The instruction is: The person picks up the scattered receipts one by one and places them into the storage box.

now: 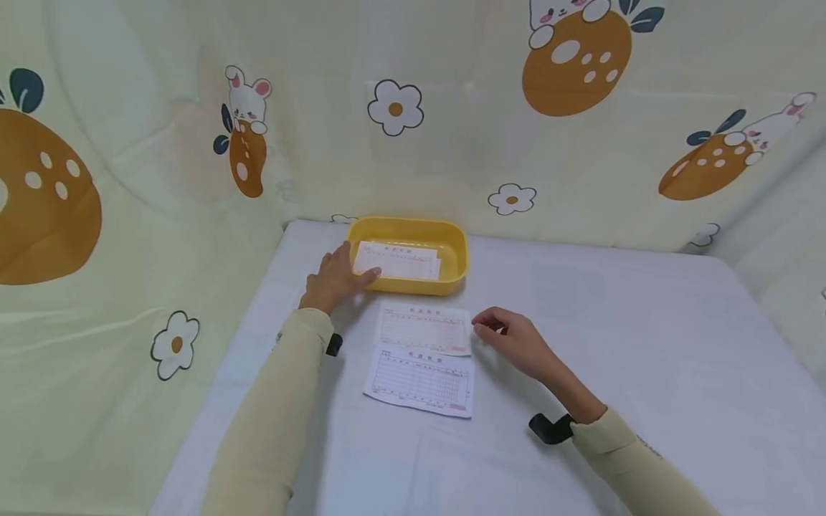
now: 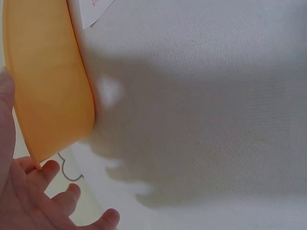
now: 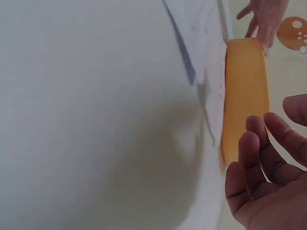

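A yellow plastic tray [image 1: 419,286] stands at the far side of the white table, with a stack of printed paper slips [image 1: 399,262] inside. My left hand [image 1: 334,278] rests against the tray's left end, fingers straight and thumb lying over the rim onto the slips; the left wrist view shows its spread fingers [image 2: 43,191] beside the tray wall [image 2: 48,86]. Two more slips lie in front of the tray, an upper one [image 1: 424,328] and a lower one [image 1: 419,380]. My right hand [image 1: 500,331] hovers at the upper slip's right edge, fingers loosely curled and holding nothing [image 3: 259,177].
A cartoon-print cloth [image 1: 452,107] hangs behind and to both sides of the table. The table's left edge [image 1: 213,401] runs close by my left sleeve. White tabletop [image 1: 645,344] stretches to the right of the slips.
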`<action>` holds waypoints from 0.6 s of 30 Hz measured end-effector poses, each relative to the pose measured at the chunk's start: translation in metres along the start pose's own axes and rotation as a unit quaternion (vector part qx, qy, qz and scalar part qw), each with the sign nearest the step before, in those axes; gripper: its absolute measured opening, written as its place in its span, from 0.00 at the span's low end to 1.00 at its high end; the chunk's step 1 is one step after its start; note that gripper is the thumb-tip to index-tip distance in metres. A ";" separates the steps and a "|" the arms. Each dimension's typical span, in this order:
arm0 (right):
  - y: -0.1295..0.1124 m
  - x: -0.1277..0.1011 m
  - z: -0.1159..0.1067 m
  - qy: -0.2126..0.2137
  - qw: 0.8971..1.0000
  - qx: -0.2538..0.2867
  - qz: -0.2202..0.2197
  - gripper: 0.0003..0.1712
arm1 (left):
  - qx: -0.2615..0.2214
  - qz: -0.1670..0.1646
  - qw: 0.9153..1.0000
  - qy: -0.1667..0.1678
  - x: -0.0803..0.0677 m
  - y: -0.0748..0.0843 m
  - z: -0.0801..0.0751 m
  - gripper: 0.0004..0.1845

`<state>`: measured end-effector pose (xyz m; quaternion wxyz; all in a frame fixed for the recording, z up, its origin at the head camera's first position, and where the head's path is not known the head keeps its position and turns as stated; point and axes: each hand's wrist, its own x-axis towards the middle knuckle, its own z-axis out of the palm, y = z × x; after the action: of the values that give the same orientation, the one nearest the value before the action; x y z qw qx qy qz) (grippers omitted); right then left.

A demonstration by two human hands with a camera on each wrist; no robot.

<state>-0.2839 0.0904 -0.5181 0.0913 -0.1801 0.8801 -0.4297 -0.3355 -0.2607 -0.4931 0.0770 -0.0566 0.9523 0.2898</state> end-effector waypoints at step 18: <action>0.019 -0.035 0.035 -0.004 1.000 -0.025 0.004 0.07 | -0.001 -0.016 1.000 -0.013 0.008 -0.002 0.005 0.55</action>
<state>-0.2456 0.0894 -0.5544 0.0921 -0.1801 0.8910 -0.4065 -0.3426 -0.2599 -0.4998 0.0943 -0.0682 0.9500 0.2899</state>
